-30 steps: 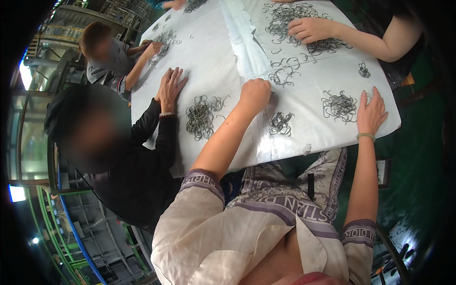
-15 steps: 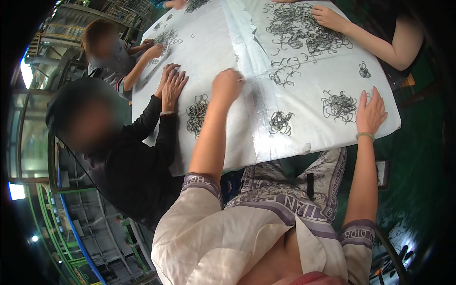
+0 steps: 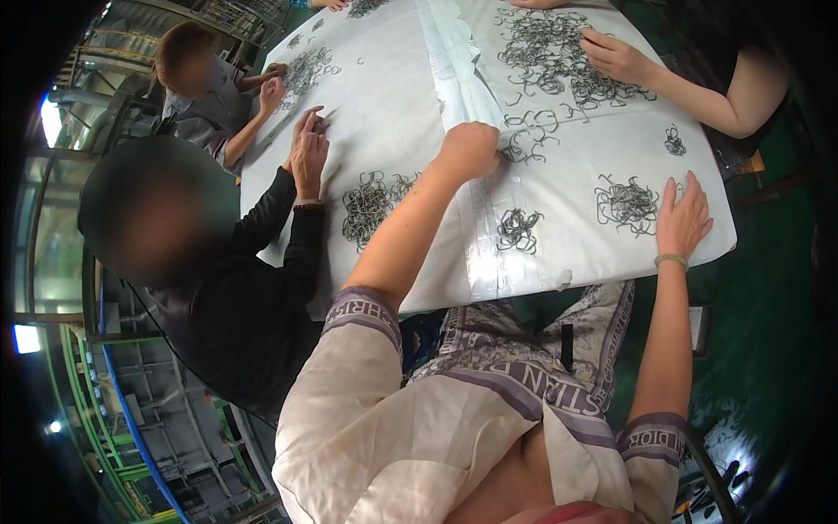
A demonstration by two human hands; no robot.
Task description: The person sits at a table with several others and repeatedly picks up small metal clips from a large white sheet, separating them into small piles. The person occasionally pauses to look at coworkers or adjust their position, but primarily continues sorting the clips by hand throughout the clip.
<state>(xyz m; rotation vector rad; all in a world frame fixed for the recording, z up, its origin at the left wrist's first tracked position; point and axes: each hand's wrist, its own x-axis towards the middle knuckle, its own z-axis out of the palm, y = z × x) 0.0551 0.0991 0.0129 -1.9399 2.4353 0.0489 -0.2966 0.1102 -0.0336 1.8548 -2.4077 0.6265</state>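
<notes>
My left hand (image 3: 472,150) is closed, its fingertips at the edge of some loosely strewn C-shaped metal hooks (image 3: 533,133). Its fingers hide whatever may be pinched in them. Flat on the white table (image 3: 585,253) at the right lies my right hand (image 3: 684,215), fingers stretched, beside a small heap of the grey hooks (image 3: 627,204). Between my two arms, nearer the front edge, sits another small heap of hooks (image 3: 519,230). A further heap of hooks (image 3: 371,210) lies left of my left forearm.
A large spread of hooks (image 3: 559,52) covers the far right, where a co-worker's hand (image 3: 614,57) reaches in. A black-sleeved person (image 3: 253,253) sits close at my left, hands (image 3: 305,153) over the table. Beyond sits another person (image 3: 205,105). Clear tape (image 3: 489,236) runs down the tabletop.
My left hand has moved right, across the tape to the strewn hooks. My right hand stays in place. The black-sleeved person's hands have lifted and shifted slightly left.
</notes>
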